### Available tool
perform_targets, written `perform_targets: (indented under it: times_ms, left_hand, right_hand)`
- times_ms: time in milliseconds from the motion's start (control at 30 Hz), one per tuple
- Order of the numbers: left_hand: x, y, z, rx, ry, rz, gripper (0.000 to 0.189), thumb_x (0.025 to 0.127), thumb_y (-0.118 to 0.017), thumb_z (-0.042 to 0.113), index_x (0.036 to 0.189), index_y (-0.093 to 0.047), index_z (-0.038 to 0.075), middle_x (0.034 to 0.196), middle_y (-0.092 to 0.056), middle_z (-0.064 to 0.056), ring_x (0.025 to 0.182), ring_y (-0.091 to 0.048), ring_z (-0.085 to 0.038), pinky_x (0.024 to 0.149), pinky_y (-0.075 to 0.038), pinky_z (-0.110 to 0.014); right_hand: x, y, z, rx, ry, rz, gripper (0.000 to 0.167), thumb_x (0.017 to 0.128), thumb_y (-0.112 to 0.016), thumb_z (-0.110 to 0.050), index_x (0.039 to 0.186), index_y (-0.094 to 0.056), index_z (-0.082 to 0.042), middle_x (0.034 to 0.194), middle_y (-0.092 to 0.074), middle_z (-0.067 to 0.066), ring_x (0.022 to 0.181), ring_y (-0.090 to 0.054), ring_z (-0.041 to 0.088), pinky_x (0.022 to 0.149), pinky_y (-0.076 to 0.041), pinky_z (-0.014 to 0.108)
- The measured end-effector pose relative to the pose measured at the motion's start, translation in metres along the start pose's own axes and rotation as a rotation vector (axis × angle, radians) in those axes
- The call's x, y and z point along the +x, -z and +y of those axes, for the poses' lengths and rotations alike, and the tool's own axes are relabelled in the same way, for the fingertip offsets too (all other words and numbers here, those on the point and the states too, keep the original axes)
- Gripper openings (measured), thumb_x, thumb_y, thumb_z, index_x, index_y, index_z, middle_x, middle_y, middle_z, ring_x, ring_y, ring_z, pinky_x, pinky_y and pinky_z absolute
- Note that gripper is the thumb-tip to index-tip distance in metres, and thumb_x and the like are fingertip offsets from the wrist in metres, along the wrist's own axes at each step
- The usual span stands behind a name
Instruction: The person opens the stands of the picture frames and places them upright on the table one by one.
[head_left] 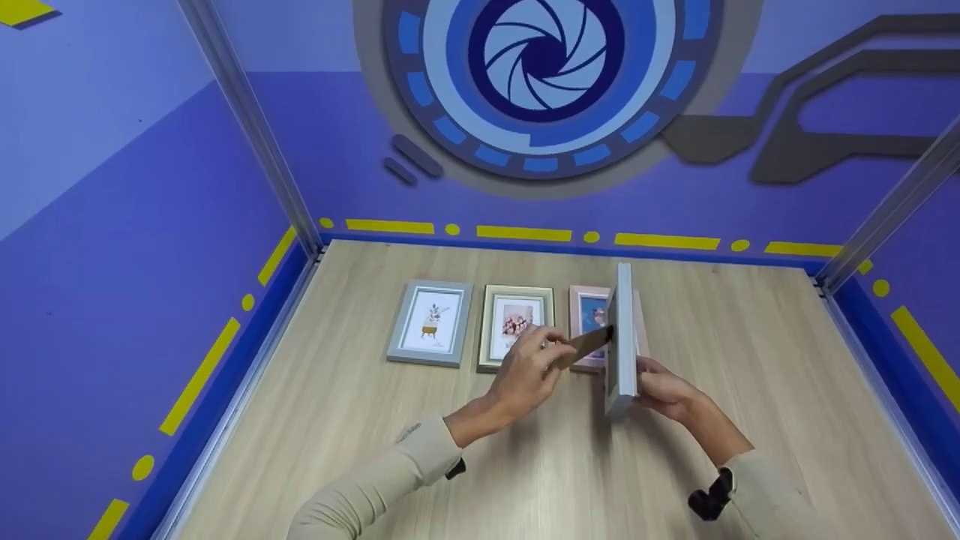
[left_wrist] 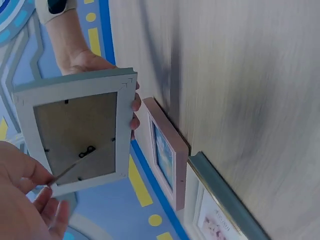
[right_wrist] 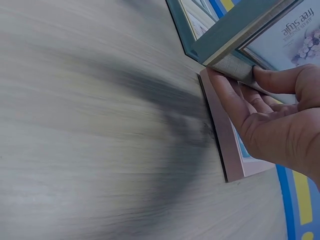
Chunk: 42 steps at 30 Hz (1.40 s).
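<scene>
My right hand (head_left: 670,390) grips a light grey-blue picture frame (head_left: 625,330) by its edge and holds it upright, its back turned to the left. From the right wrist view, the front (right_wrist: 295,42) shows lettering and pale flowers, with the thumb on the front side and fingers behind. My left hand (head_left: 525,371) pinches the free end of a thin brown stand leg (head_left: 589,346), which slants out from the frame's back. A dark metal hinge (left_wrist: 87,151) joins leg and brown backing (left_wrist: 75,120), and small dark tabs sit around the backing's edges.
Three frames lie face up in a row on the wood-grain table (head_left: 345,420): a grey-blue one (head_left: 397,352), a gold-green one (head_left: 487,300) and a pink one (head_left: 577,300) partly behind the held frame. Printed blue-purple walls (head_left: 300,135) enclose the table's back and sides.
</scene>
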<state>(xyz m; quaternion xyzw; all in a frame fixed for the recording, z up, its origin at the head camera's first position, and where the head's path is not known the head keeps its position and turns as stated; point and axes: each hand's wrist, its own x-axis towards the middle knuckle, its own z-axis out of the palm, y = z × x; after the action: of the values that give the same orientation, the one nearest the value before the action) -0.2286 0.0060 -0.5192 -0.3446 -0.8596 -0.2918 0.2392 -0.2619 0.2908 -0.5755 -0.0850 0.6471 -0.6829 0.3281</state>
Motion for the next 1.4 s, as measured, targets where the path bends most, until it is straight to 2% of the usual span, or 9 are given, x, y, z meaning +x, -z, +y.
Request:
perform_targets:
  times_ms: [100,233,400,500,667,833,933,1133,1400]
  left_hand:
    - [-0.001,-0.002,0.007,0.214,-0.107,-0.050,0.028,0.087,-0.072,0.001,0.109,-0.078,0.017,0.113,-0.069,0.001,0.109,-0.060,-0.015,0.096,-0.048,-0.030]
    - [0.001,0.000,0.014,0.286,-0.063,-0.216,0.029,0.089,-0.072,0.007,0.114,-0.076,0.019,0.113,-0.073,0.005,0.106,-0.063,-0.013,0.089,-0.046,-0.029]
    - [0.002,-0.001,0.013,0.112,0.049,-0.287,0.015,0.100,-0.059,0.013,0.103,-0.073,0.010,0.101,-0.074,-0.002,0.094,-0.066,-0.017,0.080,-0.050,-0.026]
    - [-0.001,-0.002,0.010,-0.069,0.122,-0.319,0.023,0.106,-0.048,0.014,0.100,-0.068,0.004,0.095,-0.070,-0.009,0.089,-0.065,-0.022,0.077,-0.051,-0.027]
    - [-0.005,0.000,0.007,-0.303,0.292,-0.383,0.038,0.111,-0.039,0.028,0.128,-0.062,0.003,0.123,-0.068,-0.016,0.117,-0.064,-0.028,0.102,-0.051,-0.038]
    - [-0.004,0.005,0.006,-0.333,0.430,-0.478,0.060,0.107,-0.044,0.047,0.151,-0.046,0.006,0.156,-0.046,-0.019,0.144,-0.046,-0.035,0.120,-0.038,-0.050]
    - [-0.001,0.003,0.006,-0.315,0.432,-0.504,0.063,0.105,-0.051,0.048,0.151,-0.046,0.006,0.158,-0.042,-0.020,0.144,-0.045,-0.037,0.119,-0.038,-0.052]
    - [0.008,-0.008,0.010,-0.314,0.392,-0.526,0.058,0.106,-0.052,0.043,0.149,-0.044,0.006,0.153,-0.043,-0.021,0.138,-0.050,-0.035,0.114,-0.045,-0.048]
    - [0.018,-0.029,0.011,-0.342,0.340,-0.554,0.058,0.107,-0.049,0.041,0.150,-0.040,0.004,0.159,-0.036,-0.023,0.143,-0.046,-0.037,0.117,-0.042,-0.046]
  right_hand:
    - [-0.001,-0.001,-0.001,0.003,-0.021,0.025,0.044,0.100,-0.050,-0.001,0.142,-0.036,0.000,0.110,-0.064,-0.008,0.100,-0.063,0.009,0.085,-0.054,0.032]
    - [-0.001,-0.003,-0.006,-0.028,-0.047,0.073,0.067,0.100,-0.056,-0.006,0.154,-0.018,0.006,0.121,-0.060,-0.007,0.102,-0.062,0.010,0.085,-0.055,0.034]
    - [-0.003,-0.006,-0.009,-0.097,-0.058,0.110,0.077,0.101,-0.059,-0.012,0.157,-0.010,0.008,0.136,-0.055,0.005,0.105,-0.062,0.011,0.088,-0.056,0.036]
    - [-0.003,-0.006,-0.008,-0.126,-0.064,0.126,0.078,0.101,-0.059,-0.013,0.157,-0.010,0.009,0.145,-0.049,0.015,0.106,-0.061,0.012,0.089,-0.057,0.036]
    - [-0.005,-0.007,-0.009,-0.129,-0.075,0.176,0.078,0.101,-0.059,-0.012,0.157,-0.010,0.010,0.151,-0.044,0.021,0.107,-0.060,0.011,0.087,-0.057,0.036]
    - [-0.007,-0.008,-0.017,-0.158,-0.070,0.242,0.071,0.100,-0.059,-0.011,0.155,-0.018,0.008,0.137,-0.053,0.013,0.103,-0.060,0.010,0.085,-0.058,0.037]
    - [-0.010,-0.008,-0.022,-0.201,-0.056,0.304,0.066,0.099,-0.057,-0.009,0.153,-0.024,0.007,0.128,-0.056,0.009,0.099,-0.061,0.011,0.083,-0.059,0.039]
    - [-0.016,0.000,-0.026,-0.277,-0.055,0.407,0.063,0.100,-0.055,-0.010,0.153,-0.026,0.008,0.132,-0.056,0.019,0.094,-0.064,0.011,0.077,-0.062,0.038]
    - [-0.035,0.020,-0.025,-0.288,-0.064,0.429,0.072,0.105,-0.054,-0.018,0.157,-0.014,0.011,0.148,-0.038,0.032,0.097,-0.064,0.009,0.081,-0.061,0.034]
